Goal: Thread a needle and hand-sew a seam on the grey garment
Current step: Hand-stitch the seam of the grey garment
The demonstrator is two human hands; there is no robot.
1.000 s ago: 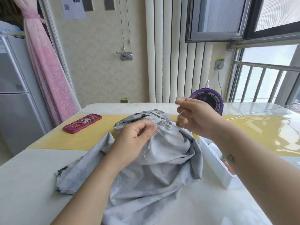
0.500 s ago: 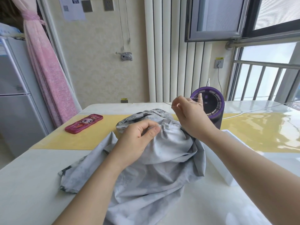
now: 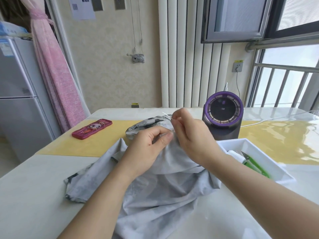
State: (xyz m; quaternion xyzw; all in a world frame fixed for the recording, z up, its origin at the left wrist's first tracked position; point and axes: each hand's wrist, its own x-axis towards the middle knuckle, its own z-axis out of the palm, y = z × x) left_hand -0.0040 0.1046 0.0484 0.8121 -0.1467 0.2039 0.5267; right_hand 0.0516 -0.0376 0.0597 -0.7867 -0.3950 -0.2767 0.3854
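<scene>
The grey garment [image 3: 155,192] lies bunched on the table in front of me. My left hand [image 3: 148,149] grips a raised fold of it, thumb and fingers pinching the cloth near its top edge. My right hand [image 3: 191,135] is just right of that fold, its fingers pinching a thin silver needle [image 3: 166,115] whose tip points up and to the left above the fabric. A fine pale thread runs from the needle down toward the seam; I can barely make it out.
A white tray [image 3: 269,152] with green-handled snips [image 3: 255,165] and a white spool sits at the right. A purple-rimmed fan [image 3: 223,116] stands behind my right hand, its white cable trailing right. A red case [image 3: 92,128] lies on the yellow mat [image 3: 77,144] at the left.
My right hand has come down and leftward from in front of the fan to the fold held by my left hand. The left hand has kept its grip on the fabric.
</scene>
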